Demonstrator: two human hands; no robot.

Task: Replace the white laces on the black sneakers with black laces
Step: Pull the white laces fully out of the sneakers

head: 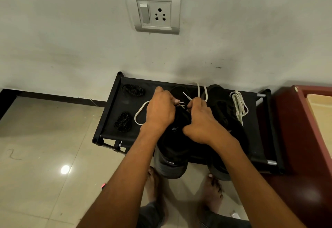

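Low black fabric rack [258,138] against pale wall, frame centre. Left hand [159,111] and right hand [199,120] pinching thin white lace [202,91] over black sneaker [176,145]. Best drawn out eyelet by eyelet, evenly.

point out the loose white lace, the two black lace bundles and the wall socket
loose white lace [239,105], head view, middle of the coil.
far black lace bundle [133,90], head view, its centre.
near black lace bundle [123,122], head view, its centre.
wall socket [159,14], head view, among the pin holes.
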